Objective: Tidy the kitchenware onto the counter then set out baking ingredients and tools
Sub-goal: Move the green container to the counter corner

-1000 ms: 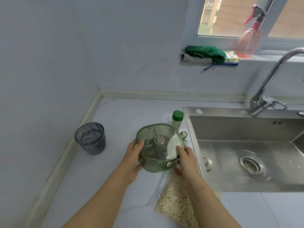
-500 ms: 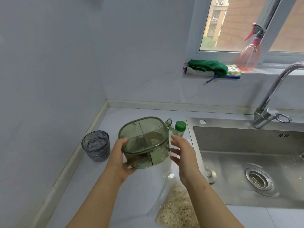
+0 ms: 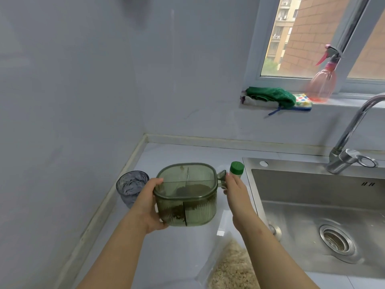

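Upright, lidded translucent green rounded-square plastic container held above desk, left of steel sink. Long axis left-right; handle tab points right. Its left wall and base clasped by left grip. At tab, right grip; cannot tell whether it pinches.

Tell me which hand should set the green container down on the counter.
Left, probably. The left hand grips the green container round its side and base, carrying it; the right hand only touches its side tab with fingertips.
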`<state>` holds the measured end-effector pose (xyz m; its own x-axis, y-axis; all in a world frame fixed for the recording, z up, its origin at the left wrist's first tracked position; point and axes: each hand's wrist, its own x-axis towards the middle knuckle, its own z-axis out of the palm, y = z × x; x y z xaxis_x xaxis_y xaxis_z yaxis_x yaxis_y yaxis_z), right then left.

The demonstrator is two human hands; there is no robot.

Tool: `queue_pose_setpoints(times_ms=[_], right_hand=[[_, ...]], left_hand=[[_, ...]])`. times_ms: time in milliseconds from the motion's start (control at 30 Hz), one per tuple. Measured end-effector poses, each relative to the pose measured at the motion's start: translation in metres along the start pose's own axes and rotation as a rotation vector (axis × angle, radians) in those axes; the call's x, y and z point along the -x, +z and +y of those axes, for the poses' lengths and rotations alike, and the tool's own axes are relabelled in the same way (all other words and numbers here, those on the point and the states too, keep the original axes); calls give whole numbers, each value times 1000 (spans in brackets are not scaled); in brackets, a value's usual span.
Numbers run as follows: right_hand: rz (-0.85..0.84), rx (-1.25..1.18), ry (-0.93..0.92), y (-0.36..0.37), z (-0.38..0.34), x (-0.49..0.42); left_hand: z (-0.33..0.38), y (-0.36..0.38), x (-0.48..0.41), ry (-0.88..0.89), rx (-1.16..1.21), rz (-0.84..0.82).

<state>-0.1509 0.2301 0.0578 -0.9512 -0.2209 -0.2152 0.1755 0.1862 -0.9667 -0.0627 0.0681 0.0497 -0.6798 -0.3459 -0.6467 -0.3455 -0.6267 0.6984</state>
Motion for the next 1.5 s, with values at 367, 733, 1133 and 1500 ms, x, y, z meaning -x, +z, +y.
queue_pose_setpoints(times_ms=[367,733,1133,1500], right_hand=[[175,-288,190,6,-12,10],[141,-325,70,28,-11,35],[-188,-539,319,21,-13,40],[-124,-576,232,21,11,50]], left_hand=[[10,10,7,113,325,-28],[-8,44,8,215,155,25],[7,15,11,82,-79,-50],[2,15,12,56,-205,-144]])
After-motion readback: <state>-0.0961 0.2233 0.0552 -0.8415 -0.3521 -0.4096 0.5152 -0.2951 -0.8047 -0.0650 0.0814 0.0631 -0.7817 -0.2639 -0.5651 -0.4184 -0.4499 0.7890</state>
